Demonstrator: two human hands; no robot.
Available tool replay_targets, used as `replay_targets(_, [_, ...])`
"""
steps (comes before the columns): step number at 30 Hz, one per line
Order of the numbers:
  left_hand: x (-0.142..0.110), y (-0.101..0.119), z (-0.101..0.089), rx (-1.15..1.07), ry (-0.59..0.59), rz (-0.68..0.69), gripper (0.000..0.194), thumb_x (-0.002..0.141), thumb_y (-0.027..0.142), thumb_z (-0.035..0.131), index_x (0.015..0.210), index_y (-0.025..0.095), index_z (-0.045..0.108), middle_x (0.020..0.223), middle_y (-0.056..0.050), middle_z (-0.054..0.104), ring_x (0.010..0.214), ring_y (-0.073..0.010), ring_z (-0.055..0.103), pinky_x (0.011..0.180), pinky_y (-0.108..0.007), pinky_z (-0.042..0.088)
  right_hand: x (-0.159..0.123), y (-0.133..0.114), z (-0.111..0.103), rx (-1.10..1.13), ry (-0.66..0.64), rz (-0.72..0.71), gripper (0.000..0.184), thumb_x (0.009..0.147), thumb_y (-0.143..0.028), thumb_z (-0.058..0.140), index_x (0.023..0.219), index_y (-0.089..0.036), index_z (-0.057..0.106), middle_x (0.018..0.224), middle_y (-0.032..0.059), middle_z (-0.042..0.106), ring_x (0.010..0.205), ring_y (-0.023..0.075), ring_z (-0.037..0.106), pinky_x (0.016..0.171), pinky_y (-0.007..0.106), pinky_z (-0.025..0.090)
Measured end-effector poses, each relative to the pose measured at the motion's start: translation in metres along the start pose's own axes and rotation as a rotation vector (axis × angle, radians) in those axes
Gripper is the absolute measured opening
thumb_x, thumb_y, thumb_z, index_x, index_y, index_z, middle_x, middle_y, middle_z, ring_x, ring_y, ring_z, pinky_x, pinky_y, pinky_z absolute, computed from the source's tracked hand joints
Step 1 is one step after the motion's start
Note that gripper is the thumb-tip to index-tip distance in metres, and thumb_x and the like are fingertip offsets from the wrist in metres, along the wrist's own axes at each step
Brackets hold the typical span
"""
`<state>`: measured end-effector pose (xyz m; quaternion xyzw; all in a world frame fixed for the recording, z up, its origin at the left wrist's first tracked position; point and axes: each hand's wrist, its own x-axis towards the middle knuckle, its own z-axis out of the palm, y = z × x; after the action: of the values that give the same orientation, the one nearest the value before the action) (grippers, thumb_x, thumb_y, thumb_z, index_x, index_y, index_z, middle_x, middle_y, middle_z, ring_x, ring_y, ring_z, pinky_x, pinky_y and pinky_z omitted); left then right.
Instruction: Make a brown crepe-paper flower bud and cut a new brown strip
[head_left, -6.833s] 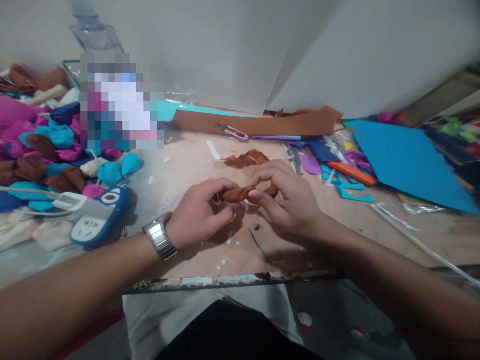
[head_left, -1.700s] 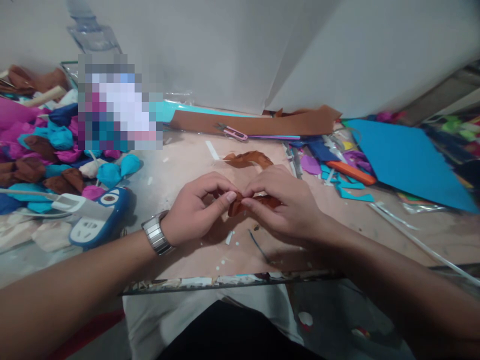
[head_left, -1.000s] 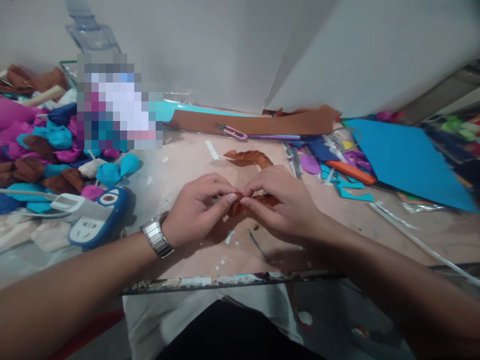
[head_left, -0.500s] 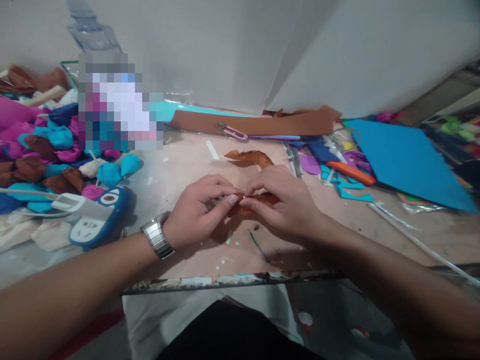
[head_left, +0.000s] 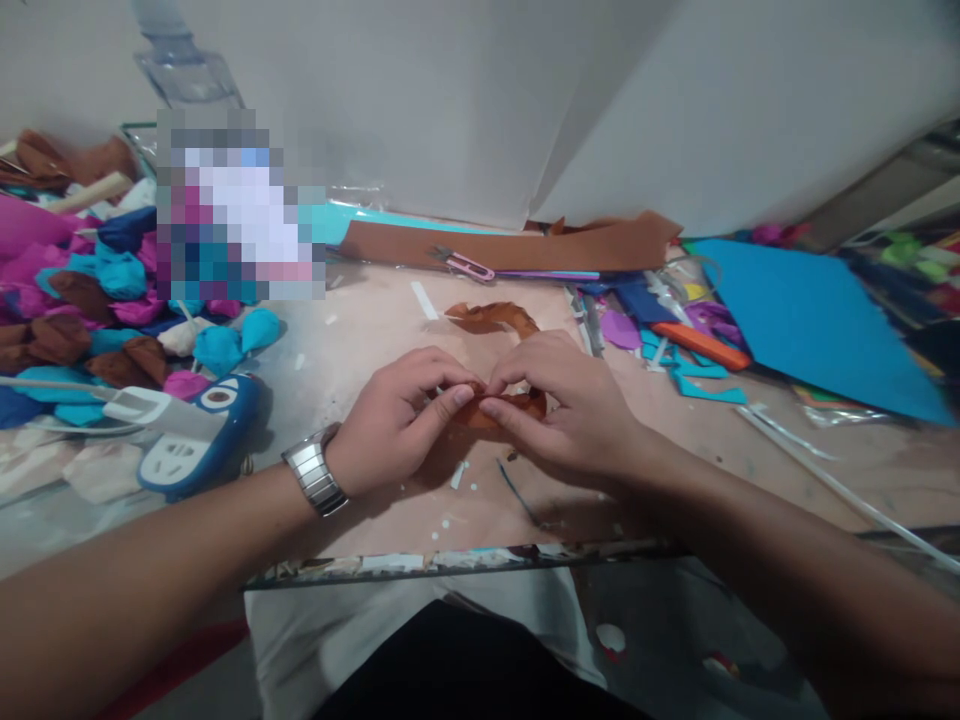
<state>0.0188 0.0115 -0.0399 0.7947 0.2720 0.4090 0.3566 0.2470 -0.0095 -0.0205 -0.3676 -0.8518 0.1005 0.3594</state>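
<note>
Between my two hands is a strip of brown crepe paper (head_left: 480,414), gathered and partly hidden by the fingers. My left hand (head_left: 401,412) pinches its left end between thumb and forefinger. Close against it, my right hand (head_left: 570,405) pinches the same paper, and the rest of the strip curls under the right fingers. Just beyond the hands another crumpled brown paper strip (head_left: 495,318) lies on the table (head_left: 375,330). A short white strip (head_left: 424,300) and small paper scraps lie around.
Pink-handled thread snips (head_left: 471,265) rest on a brown sheet (head_left: 420,246) at the back. A blue sheet (head_left: 817,330) and an orange cutter (head_left: 701,345) lie right. Left are a blue-and-white power socket (head_left: 191,440) and a heap of coloured paper bundles (head_left: 124,270).
Several seconds ago the hands were farther apart, with the brown paper stretched between them. Now their fingertips meet on it. Over the last second only the fingers and the paper's folds shifted slightly.
</note>
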Motion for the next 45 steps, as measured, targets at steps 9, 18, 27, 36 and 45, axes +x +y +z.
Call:
replay_targets(9, [0.0,-0.001,0.001,-0.034,-0.058,-0.048,0.021,0.105,0.031,0.06,0.099,0.019,0.075,0.094,-0.006,0.072,0.087,-0.0176,0.067,0.083,-0.031,0.054,0.0,-0.001,0.0,-0.002,-0.023,-0.034,0.012,0.102,-0.028,0.066,0.112,-0.025,0.071,0.103,0.0031,0.077,0.098,0.0199,0.068,0.092,0.037,0.05])
replay_targets(18, [-0.003,0.003,0.005,-0.179,0.015,-0.166,0.022,0.105,0.038,0.061,0.113,0.02,0.07,0.108,-0.007,0.073,0.097,-0.018,0.069,0.088,-0.032,0.055,-0.002,0.0,0.0,0.034,0.039,0.012,0.011,0.095,-0.025,0.069,0.104,-0.023,0.064,0.104,0.0043,0.074,0.099,0.0209,0.068,0.091,0.037,0.052])
replay_targets(27, [-0.001,-0.007,0.001,-0.243,0.253,-0.291,0.029,0.1,0.048,0.067,0.091,0.022,0.058,0.085,-0.001,0.06,0.071,-0.0141,0.056,0.065,-0.029,0.049,0.0,0.0,-0.002,0.028,0.125,0.045,0.008,0.096,-0.025,0.066,0.102,-0.024,0.061,0.1,0.0042,0.071,0.096,0.0223,0.066,0.091,0.041,0.05])
replay_targets(36, [0.003,0.004,0.001,-0.329,0.356,-0.399,0.031,0.092,0.045,0.078,0.087,0.019,0.061,0.072,0.003,0.059,0.058,-0.0093,0.051,0.054,-0.023,0.045,0.002,0.002,-0.002,-0.005,0.203,0.012,0.008,0.095,-0.027,0.068,0.099,-0.023,0.062,0.095,0.0028,0.071,0.089,0.0205,0.067,0.085,0.038,0.05])
replay_targets(45, [0.003,0.002,0.001,-0.296,0.34,-0.363,0.029,0.088,0.042,0.082,0.1,0.019,0.071,0.083,0.0,0.065,0.071,-0.0117,0.058,0.065,-0.025,0.05,0.003,0.002,-0.003,-0.08,0.185,-0.071,0.009,0.094,-0.023,0.069,0.1,-0.022,0.063,0.097,0.0042,0.073,0.094,0.0215,0.069,0.088,0.039,0.049])
